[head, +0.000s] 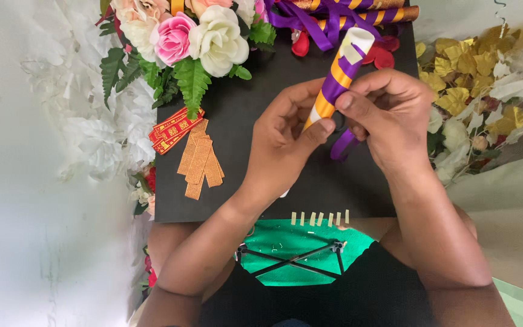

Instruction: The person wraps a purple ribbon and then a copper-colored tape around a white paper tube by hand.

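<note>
Both hands grip a paper tube (pixel 339 79) over the black board (pixel 243 121): the left hand (pixel 282 136) clasps its lower end, the right hand (pixel 388 115) pinches what seems to be purple ribbon (pixel 343 144) against it. Orange glitter strips (pixel 201 160) lie left; artificial roses (pixel 195 33) lie beyond.

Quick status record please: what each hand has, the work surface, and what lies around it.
left hand: grips lower part of striped tube
right hand: pinches purple ribbon against tube
tube: white, wound with orange and purple bands, tilted
surface: black board
on board: glittery orange strips
around: artificial flowers, gold leaves
</note>
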